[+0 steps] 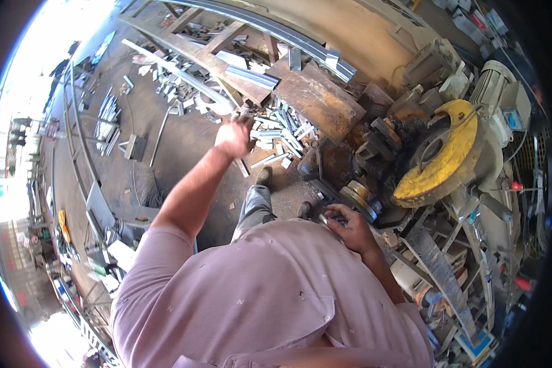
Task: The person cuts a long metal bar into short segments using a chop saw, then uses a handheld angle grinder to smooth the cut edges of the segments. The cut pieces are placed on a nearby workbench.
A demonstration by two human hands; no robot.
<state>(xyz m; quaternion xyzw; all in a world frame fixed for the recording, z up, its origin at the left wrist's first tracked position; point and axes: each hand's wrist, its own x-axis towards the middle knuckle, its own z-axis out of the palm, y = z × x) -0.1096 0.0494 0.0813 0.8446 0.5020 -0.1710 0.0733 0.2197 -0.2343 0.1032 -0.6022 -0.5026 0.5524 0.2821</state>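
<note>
My left hand (235,138) reaches out ahead, smeared by motion, so its fingers do not show clearly. It is beside the end of a long pale metal tube (190,80) and above a heap of metal offcuts (282,132); whether it holds anything I cannot tell. Just below it a short metal strip (243,167) shows. Close to my body on the right, my right hand (351,231) is closed, thumb and fingers pinching a small pale piece (324,218) of unclear kind. Near that hand stands a cutting machine with a yellow blade guard (441,162).
A rusty metal plate (322,101) lies beside the machine's vise. Behind it runs a long metal profile (288,37) along a wooden frame (190,52). An electric motor (492,86) sits behind the guard. Scrap and tools crowd the lower right; a metal block (135,147) is on the left floor.
</note>
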